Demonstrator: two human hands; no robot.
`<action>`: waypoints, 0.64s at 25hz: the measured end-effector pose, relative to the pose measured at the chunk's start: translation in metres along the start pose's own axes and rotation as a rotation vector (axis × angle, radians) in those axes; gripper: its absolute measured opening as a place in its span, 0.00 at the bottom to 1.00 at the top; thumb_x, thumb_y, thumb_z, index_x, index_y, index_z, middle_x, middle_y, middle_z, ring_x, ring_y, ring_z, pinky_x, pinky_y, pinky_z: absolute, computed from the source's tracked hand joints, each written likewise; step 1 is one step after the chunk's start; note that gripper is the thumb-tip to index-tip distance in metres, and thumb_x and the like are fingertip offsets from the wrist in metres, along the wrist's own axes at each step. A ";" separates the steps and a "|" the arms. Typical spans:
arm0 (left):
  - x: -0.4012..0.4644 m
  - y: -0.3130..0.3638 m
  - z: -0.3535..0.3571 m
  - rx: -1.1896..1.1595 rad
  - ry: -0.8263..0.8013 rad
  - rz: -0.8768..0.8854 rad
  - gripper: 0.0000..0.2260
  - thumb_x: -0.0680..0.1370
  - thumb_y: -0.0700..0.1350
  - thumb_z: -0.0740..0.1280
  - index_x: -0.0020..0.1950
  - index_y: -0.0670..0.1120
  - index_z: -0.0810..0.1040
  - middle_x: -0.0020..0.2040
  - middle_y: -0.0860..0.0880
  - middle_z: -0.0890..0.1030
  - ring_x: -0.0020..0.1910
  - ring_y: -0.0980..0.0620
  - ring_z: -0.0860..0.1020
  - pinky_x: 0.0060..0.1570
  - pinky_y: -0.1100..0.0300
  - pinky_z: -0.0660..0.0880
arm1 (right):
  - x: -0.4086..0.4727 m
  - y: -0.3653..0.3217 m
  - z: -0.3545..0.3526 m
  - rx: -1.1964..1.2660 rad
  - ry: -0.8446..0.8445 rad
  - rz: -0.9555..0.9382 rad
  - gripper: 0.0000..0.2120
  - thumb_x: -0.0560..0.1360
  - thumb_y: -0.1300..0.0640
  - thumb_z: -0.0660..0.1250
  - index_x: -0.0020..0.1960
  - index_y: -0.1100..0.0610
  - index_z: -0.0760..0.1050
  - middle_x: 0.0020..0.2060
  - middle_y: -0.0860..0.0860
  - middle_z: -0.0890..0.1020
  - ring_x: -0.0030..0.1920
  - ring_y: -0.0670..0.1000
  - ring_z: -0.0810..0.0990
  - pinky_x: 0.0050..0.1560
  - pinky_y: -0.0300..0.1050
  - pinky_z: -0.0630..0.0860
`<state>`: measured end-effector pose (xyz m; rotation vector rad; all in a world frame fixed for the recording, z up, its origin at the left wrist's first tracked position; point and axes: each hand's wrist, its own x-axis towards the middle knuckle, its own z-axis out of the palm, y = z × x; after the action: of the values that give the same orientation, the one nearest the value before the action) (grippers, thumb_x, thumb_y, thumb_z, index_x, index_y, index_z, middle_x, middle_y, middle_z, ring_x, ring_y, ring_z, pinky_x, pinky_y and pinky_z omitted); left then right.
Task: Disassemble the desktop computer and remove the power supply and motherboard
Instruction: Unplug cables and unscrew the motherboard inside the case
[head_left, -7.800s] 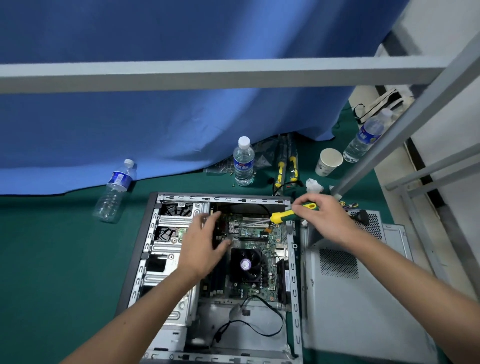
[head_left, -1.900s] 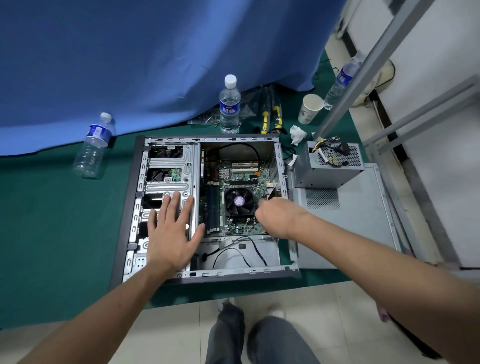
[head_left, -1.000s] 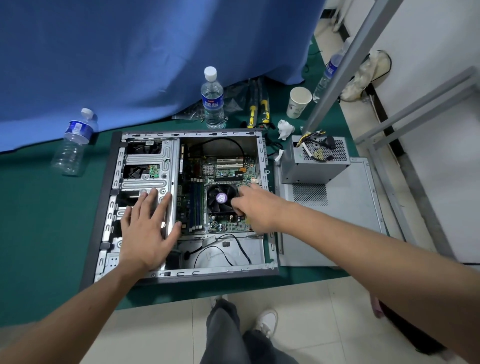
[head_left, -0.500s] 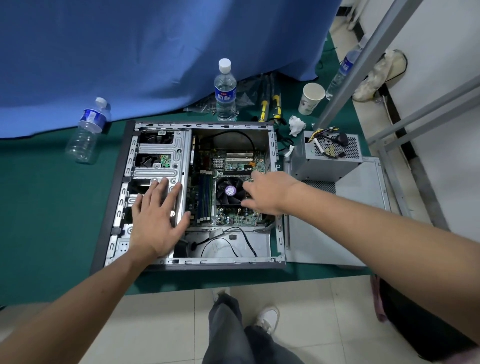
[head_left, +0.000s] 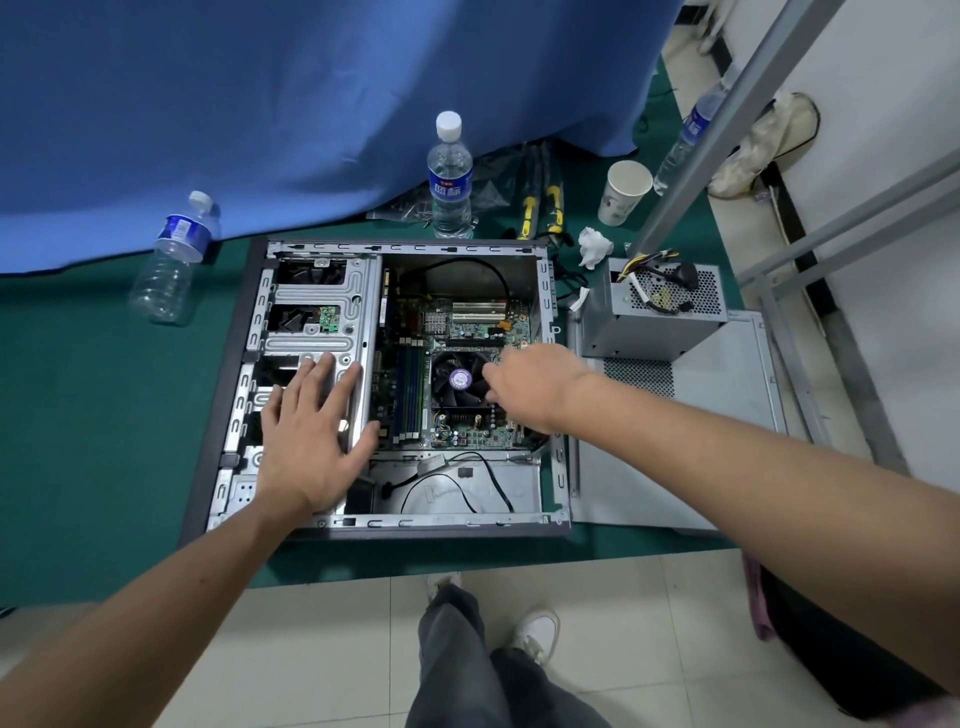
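Pressing drive cage (head_left: 317, 332): left hand (head_left: 311, 441), fingers spread flat. Right hand (head_left: 535, 387) over motherboard (head_left: 462, 322) fan; grip indiscernible.

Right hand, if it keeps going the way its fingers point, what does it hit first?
Probably the CPU fan: the right hand reaches left across the motherboard, fingertips at the fan's edge. Height above it is unclear.
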<state>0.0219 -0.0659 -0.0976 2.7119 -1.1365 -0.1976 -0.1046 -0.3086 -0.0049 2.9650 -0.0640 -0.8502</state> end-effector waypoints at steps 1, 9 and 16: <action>0.000 0.000 0.000 -0.002 -0.001 0.000 0.32 0.76 0.65 0.52 0.79 0.55 0.60 0.79 0.47 0.58 0.79 0.48 0.51 0.75 0.42 0.50 | 0.000 0.003 0.000 0.065 0.019 -0.046 0.13 0.81 0.60 0.58 0.64 0.55 0.69 0.54 0.54 0.73 0.53 0.57 0.76 0.47 0.50 0.76; 0.000 0.000 0.001 0.006 0.001 0.002 0.32 0.76 0.65 0.52 0.79 0.55 0.60 0.79 0.47 0.58 0.79 0.48 0.51 0.75 0.42 0.50 | -0.002 0.000 -0.002 0.038 -0.040 0.030 0.17 0.83 0.49 0.55 0.66 0.58 0.69 0.58 0.58 0.72 0.50 0.59 0.78 0.47 0.54 0.78; 0.000 -0.001 0.002 0.006 0.012 0.008 0.31 0.77 0.65 0.52 0.78 0.55 0.60 0.79 0.47 0.59 0.79 0.48 0.52 0.75 0.41 0.51 | -0.004 0.000 -0.004 0.110 -0.084 -0.024 0.19 0.79 0.46 0.64 0.65 0.55 0.69 0.57 0.57 0.71 0.55 0.58 0.73 0.44 0.51 0.73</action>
<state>0.0227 -0.0656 -0.0998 2.7098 -1.1461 -0.1775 -0.1065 -0.3084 0.0005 3.0354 -0.0807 -1.0065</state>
